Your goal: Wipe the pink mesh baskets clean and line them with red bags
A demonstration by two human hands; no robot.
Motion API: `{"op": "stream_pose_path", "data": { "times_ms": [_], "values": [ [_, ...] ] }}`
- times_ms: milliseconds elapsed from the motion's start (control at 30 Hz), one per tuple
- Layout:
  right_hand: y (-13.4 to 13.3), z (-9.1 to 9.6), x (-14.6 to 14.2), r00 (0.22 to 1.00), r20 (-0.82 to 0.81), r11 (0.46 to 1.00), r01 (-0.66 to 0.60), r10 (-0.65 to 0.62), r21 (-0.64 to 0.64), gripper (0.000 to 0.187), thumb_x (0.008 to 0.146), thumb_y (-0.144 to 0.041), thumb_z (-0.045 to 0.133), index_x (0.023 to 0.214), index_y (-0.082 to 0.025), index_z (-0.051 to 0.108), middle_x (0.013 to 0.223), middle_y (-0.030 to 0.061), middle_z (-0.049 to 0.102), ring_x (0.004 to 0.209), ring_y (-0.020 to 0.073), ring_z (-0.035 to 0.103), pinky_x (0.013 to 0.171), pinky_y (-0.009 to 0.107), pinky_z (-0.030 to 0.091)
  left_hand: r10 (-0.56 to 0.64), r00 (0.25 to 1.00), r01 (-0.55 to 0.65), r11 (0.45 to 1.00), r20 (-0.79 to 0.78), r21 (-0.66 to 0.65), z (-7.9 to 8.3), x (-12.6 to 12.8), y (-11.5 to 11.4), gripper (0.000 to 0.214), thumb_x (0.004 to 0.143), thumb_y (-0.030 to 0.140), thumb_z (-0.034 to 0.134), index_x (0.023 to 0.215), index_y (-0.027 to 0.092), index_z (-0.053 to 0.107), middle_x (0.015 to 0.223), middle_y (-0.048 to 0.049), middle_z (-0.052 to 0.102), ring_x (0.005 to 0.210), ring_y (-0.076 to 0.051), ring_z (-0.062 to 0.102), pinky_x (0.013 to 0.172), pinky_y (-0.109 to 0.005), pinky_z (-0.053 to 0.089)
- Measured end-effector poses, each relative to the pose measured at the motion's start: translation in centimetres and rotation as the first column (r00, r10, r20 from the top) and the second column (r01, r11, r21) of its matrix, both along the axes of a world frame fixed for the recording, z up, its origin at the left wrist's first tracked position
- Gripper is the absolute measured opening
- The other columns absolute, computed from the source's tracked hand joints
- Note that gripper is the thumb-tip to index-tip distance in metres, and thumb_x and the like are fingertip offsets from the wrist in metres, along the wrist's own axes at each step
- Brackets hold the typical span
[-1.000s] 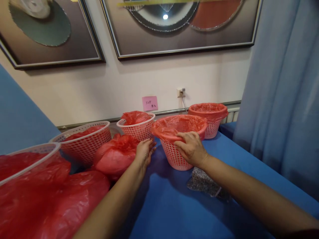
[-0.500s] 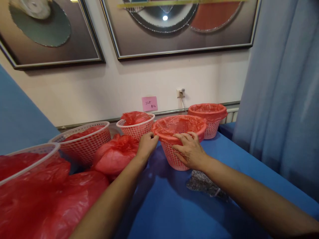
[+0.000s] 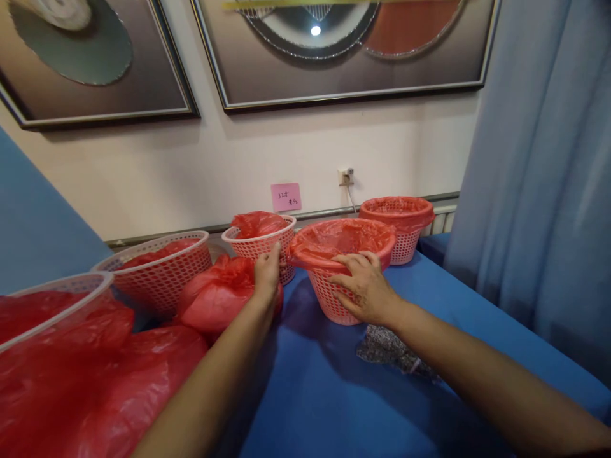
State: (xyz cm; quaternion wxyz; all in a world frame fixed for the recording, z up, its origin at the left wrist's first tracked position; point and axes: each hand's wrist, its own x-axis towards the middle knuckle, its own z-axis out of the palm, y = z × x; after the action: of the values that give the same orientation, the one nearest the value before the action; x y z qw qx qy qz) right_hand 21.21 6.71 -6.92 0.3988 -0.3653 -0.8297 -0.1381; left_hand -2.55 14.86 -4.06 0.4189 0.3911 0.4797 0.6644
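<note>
A pink plastic basket (image 3: pixel 329 294) with lattice sides stands on the blue-covered table. A red plastic bag (image 3: pixel 344 236) lines it and is folded over its rim. My right hand (image 3: pixel 365 286) holds the basket's near side, with some fingers over the rim and others against the lattice. Just left of the basket, my left hand (image 3: pixel 267 270) is apart from the rim, thumb raised and fingers partly hidden; no object shows in it. It lies in front of a white-rimmed basket (image 3: pixel 260 247) and beside a knotted red bag (image 3: pixel 217 299).
A clear packet of dark grey speckled material (image 3: pixel 389 350) lies below my right wrist. Another red-lined basket (image 3: pixel 405 245) stands at the back right. White-rimmed baskets (image 3: pixel 165 280) and a large red bag (image 3: pixel 143 381) crowd the left. A blue curtain (image 3: pixel 534 165) hangs at right.
My left hand has let go of the basket's left rim and moved left, with its thumb now raised. My right hand stays on the rim.
</note>
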Motion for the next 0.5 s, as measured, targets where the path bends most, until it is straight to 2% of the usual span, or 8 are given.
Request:
{"op": "stream_pose_path", "data": {
  "times_ms": [100,167,233,333,500],
  "values": [
    [-0.1,0.1,0.1,1.000,-0.008,1.000,-0.003,0.003,-0.002,0.021,0.091,-0.031,0.068,0.110,-0.030,0.076,0.140,0.0089,0.063,0.123,0.0283,0.056,0.110,0.054,0.030,-0.067,0.997,0.071,0.993,0.044,-0.099,0.8,-0.1,1.0,0.019,0.065,0.018,0.082,0.073,0.015,0.065,0.055,0.0020,0.062,0.043,-0.011,0.053,0.045,-0.021,0.039],
    [-0.1,0.2,0.2,1.000,-0.012,1.000,-0.011,0.011,-0.001,0.021,0.090,-0.030,0.068,0.109,-0.030,0.077,0.139,0.0089,0.063,0.123,0.0282,0.056,0.109,0.054,0.031,-0.086,0.990,0.102,0.984,0.110,-0.149,0.6,-0.3,1.3,0.013,0.067,0.008,0.074,0.069,0.015,0.063,0.051,0.0020,0.060,0.042,-0.011,0.053,0.044,-0.020,0.041],
    [-0.1,0.2,0.2,1.000,-0.012,1.000,-0.023,0.023,-0.001,0.021,0.090,-0.029,0.068,0.109,-0.030,0.077,0.139,0.0091,0.063,0.124,0.0282,0.056,0.108,0.054,0.032,-0.095,0.975,0.131,0.976,0.201,-0.177,0.1,-0.4,1.4,0.011,0.073,0.004,0.065,0.070,0.015,0.062,0.054,-0.0002,0.062,0.046,-0.013,0.058,0.048,-0.022,0.049],
    [0.0,0.2,0.3,0.999,-0.014,1.000,-0.029,0.029,-0.009,0.020,0.091,-0.030,0.068,0.108,-0.029,0.077,0.139,0.0095,0.063,0.125,0.0286,0.056,0.108,0.054,0.032,-0.109,0.930,0.177,0.970,0.350,-0.168,-0.6,-0.4,1.2,0.017,0.079,0.001,0.053,0.079,0.015,0.063,0.069,-0.0057,0.070,0.060,-0.015,0.069,0.062,-0.027,0.060],
    [0.3,0.0,0.2,0.999,-0.022,1.000,-0.024,0.024,-0.001,0.021,0.092,-0.030,0.066,0.111,-0.029,0.075,0.141,0.0094,0.062,0.127,0.0291,0.055,0.109,0.056,0.031,-0.136,0.857,0.200,0.977,0.497,-0.079,-1.4,1.0,0.6,0.026,0.091,0.003,0.044,0.098,0.015,0.066,0.080,-0.0057,0.073,0.072,-0.015,0.074,0.069,-0.024,0.062]
  ]
}}
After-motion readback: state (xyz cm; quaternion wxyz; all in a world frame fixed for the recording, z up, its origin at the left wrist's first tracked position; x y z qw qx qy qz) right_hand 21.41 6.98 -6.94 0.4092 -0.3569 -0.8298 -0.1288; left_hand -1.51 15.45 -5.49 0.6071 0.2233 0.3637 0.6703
